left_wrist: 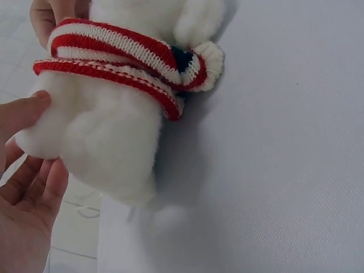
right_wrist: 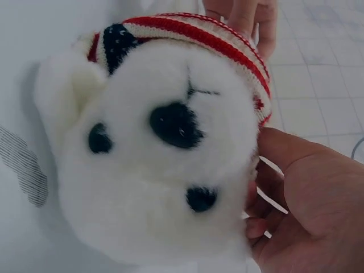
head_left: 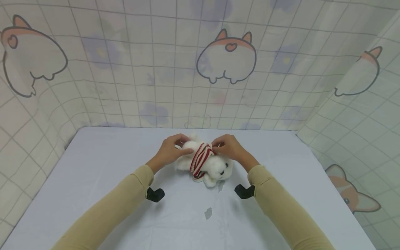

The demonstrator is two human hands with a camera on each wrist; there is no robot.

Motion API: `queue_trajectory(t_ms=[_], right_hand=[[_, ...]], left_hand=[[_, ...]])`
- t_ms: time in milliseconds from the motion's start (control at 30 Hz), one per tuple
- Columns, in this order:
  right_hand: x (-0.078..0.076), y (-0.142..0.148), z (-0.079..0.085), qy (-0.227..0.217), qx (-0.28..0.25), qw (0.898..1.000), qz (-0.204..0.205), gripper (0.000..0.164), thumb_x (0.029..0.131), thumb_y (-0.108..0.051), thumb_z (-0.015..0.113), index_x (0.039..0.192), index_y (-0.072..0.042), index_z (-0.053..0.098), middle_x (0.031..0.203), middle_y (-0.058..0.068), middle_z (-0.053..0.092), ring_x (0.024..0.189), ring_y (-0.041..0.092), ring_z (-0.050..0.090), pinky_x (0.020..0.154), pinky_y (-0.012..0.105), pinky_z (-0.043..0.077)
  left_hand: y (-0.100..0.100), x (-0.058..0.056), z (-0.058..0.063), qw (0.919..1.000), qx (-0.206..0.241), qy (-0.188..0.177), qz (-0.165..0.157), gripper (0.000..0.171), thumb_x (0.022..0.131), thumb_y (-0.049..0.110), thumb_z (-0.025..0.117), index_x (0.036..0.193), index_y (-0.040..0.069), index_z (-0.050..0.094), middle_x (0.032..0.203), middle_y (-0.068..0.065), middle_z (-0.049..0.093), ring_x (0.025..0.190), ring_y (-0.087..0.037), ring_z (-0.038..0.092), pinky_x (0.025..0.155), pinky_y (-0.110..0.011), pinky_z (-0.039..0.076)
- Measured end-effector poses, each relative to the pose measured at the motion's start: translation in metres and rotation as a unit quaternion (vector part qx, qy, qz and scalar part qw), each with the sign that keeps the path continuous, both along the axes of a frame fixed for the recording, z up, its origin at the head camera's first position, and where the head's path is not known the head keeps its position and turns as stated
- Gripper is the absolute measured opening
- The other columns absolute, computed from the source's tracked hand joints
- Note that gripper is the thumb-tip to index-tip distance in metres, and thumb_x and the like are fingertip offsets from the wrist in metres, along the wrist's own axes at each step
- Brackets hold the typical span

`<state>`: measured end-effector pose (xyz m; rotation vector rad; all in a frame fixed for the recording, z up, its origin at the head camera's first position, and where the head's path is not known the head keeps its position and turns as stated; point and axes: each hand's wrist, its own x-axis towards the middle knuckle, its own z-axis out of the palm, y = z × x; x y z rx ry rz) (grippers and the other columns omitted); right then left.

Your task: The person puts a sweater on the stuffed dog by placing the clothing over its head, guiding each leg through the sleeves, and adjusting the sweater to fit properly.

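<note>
From where I stand, beginning at the left, a tan sleeve (head_left: 109,208) leads up to the left hand (head_left: 172,150), which grasps the hind end of a white plush toy (head_left: 212,167); its thumb lies on the near side of the fur while the fingers go round behind, a hold that looks meant to keep the soft body from rolling. The toy lies on its side near the far edge of the pale table (head_left: 118,166), legs toward the left hand and head toward the right. Round its middle sits a red-and-white striped knit (head_left: 200,161), snug enough, I'd judge, to stay put by itself. Further right, the face turns toward the person, perhaps simply because of how the body rests. The right hand (head_left: 229,147) pinches at the upper side, where the knit meets the head; whether it has cloth alone or fur as well, I cannot tell. With one hand at each end, the toy seems braced between them. The other tan sleeve (head_left: 284,205) comes last.
</note>
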<state>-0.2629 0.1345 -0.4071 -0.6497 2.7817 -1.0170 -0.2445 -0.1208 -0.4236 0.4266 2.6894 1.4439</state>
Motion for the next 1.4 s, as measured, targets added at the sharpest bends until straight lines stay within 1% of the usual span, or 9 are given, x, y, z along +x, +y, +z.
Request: queue_trajectory(t_ms=[167, 367, 600, 767, 867, 967, 1067, 1233, 1400], right_hand=[[0.003, -0.007, -0.005, 0.004, 0.0, 1.0, -0.013, 0.014, 0.09, -0.016, 0.066, 0.098, -0.012, 0.078, 0.09, 0.005, 0.074, 0.069, 0.01, 0.056, 0.061, 0.023, 0.048], [0.009, -0.012, -0.007, 0.01, 0.01, 1.0, -0.004, 0.018, 0.091, -0.017, 0.067, 0.105, -0.012, 0.076, 0.102, 0.007, 0.074, 0.073, 0.011, 0.055, 0.064, 0.023, 0.046], [0.011, -0.015, -0.012, 0.001, 0.011, 1.0, -0.01, 0.022, 0.091, -0.02, 0.067, 0.112, -0.014, 0.074, 0.108, 0.004, 0.073, 0.081, 0.013, 0.058, 0.069, 0.024, 0.047], [0.012, -0.013, -0.02, 0.009, -0.003, 1.0, 0.002, 0.021, 0.092, -0.017, 0.065, 0.111, -0.017, 0.073, 0.107, 0.001, 0.072, 0.083, 0.013, 0.059, 0.074, 0.027, 0.048], [0.012, -0.013, -0.026, 0.026, -0.013, 1.0, 0.01, 0.023, 0.092, -0.013, 0.063, 0.112, -0.017, 0.072, 0.108, 0.002, 0.071, 0.081, 0.012, 0.06, 0.075, 0.028, 0.049], [0.015, -0.014, -0.03, 0.038, -0.025, 0.999, 0.01, 0.026, 0.091, -0.01, 0.06, 0.115, -0.015, 0.071, 0.111, 0.003, 0.07, 0.08, 0.012, 0.06, 0.076, 0.029, 0.049], [0.017, -0.016, -0.032, 0.04, -0.035, 0.999, 0.003, 0.027, 0.091, -0.009, 0.059, 0.115, -0.014, 0.071, 0.112, 0.004, 0.069, 0.08, 0.012, 0.059, 0.075, 0.029, 0.049], [0.017, -0.019, -0.035, 0.055, -0.051, 0.997, -0.004, 0.024, 0.089, -0.008, 0.061, 0.111, -0.012, 0.072, 0.11, 0.005, 0.068, 0.08, 0.013, 0.058, 0.074, 0.027, 0.049], [0.017, -0.021, -0.036, 0.059, -0.062, 0.996, -0.011, 0.017, 0.088, -0.008, 0.062, 0.102, -0.012, 0.071, 0.106, 0.005, 0.067, 0.08, 0.013, 0.057, 0.072, 0.024, 0.047]], left_hand=[[0.002, 0.002, -0.001, 0.9994, 0.017, -0.009, 0.029, 0.035, 0.077, 0.029, 0.082, 0.104, 0.012, 0.067, 0.101, -0.006, 0.068, 0.093, -0.019, 0.063, 0.083, -0.033, 0.053], [0.007, 0.002, -0.007, 0.9979, 0.037, -0.032, 0.042, 0.03, 0.077, 0.027, 0.082, 0.097, 0.012, 0.066, 0.097, -0.005, 0.064, 0.089, -0.018, 0.063, 0.076, -0.028, 0.053], [0.012, 0.004, -0.008, 0.995, 0.06, -0.05, 0.062, 0.034, 0.075, 0.03, 0.083, 0.101, 0.013, 0.072, 0.101, -0.005, 0.072, 0.094, -0.018, 0.068, 0.081, -0.031, 0.056], [0.017, 0.006, -0.007, 0.9954, 0.05, -0.048, 0.066, 0.032, 0.078, 0.03, 0.081, 0.105, 0.014, 0.074, 0.104, -0.005, 0.074, 0.099, -0.019, 0.07, 0.085, -0.034, 0.056], [0.02, 0.008, -0.007, 0.9968, 0.032, -0.036, 0.064, 0.027, 0.081, 0.029, 0.078, 0.104, 0.016, 0.075, 0.103, -0.003, 0.075, 0.1, -0.018, 0.069, 0.087, -0.035, 0.055], [0.023, 0.009, -0.008, 0.9971, 0.032, -0.037, 0.059, 0.024, 0.083, 0.026, 0.076, 0.105, 0.016, 0.075, 0.103, -0.002, 0.075, 0.099, -0.017, 0.068, 0.084, -0.033, 0.055], [0.023, 0.011, -0.009, 0.9957, 0.052, -0.059, 0.049, 0.022, 0.086, 0.025, 0.073, 0.107, 0.016, 0.075, 0.106, -0.002, 0.074, 0.1, -0.016, 0.069, 0.085, -0.032, 0.056], [0.021, 0.014, -0.007, 0.992, 0.083, -0.093, 0.022, 0.03, 0.091, 0.035, 0.066, 0.115, 0.017, 0.072, 0.114, -0.002, 0.072, 0.105, -0.017, 0.068, 0.097, -0.039, 0.051], [0.022, 0.014, -0.005, 0.9909, 0.084, -0.104, -0.01, 0.04, 0.093, 0.043, 0.061, 0.122, 0.017, 0.068, 0.122, -0.004, 0.069, 0.105, -0.018, 0.068, 0.097, -0.041, 0.051]])
